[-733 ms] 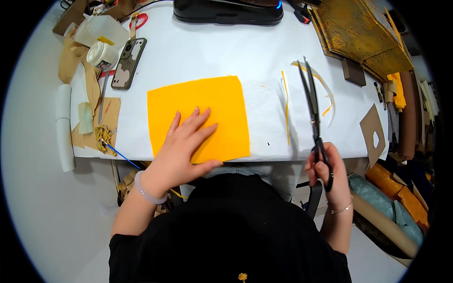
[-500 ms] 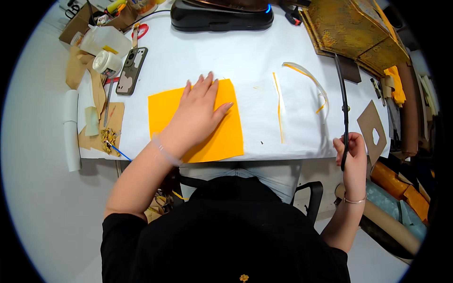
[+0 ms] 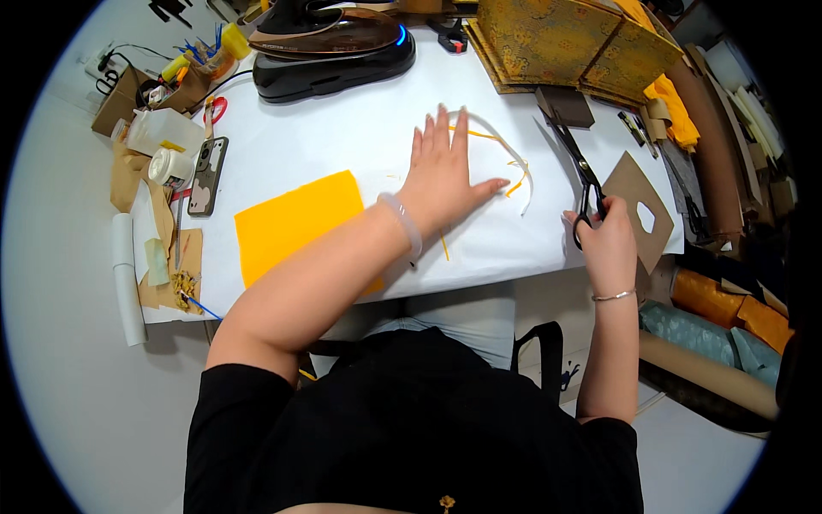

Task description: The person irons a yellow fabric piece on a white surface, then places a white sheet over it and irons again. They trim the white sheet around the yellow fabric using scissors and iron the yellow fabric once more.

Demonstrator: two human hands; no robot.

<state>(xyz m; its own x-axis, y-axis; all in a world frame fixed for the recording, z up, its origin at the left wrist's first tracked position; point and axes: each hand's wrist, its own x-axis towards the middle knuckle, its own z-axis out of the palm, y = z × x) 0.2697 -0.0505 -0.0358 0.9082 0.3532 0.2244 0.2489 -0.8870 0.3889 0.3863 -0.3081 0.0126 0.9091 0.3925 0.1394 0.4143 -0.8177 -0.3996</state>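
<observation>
My left hand point(image 3: 441, 176) is stretched flat with its fingers spread, over the white table covering and the narrow trimmed strips. One yellow strip point(image 3: 445, 247) pokes out below the palm. A curved white-and-yellow strip point(image 3: 524, 174) lies just beyond the fingertips and thumb. To the left of that hand sits a yellow fabric piece point(image 3: 295, 223), partly covered by my forearm. My right hand point(image 3: 610, 238) grips black-handled scissors point(image 3: 586, 171) by the loops at the table's right side, their blades pointing away from me.
An iron point(image 3: 334, 34) rests on its black base at the back. Gold patterned panels point(image 3: 556, 43) stand at the far right, near a brown card with a hole point(image 3: 625, 188). At left are a phone point(image 3: 207, 176), a white jar point(image 3: 169, 168) and a paper roll point(image 3: 128, 278).
My left hand has left the yellow fabric and moved right, over the strips. The right hand still holds the scissors, which now tilt leftward. The whole view has shifted.
</observation>
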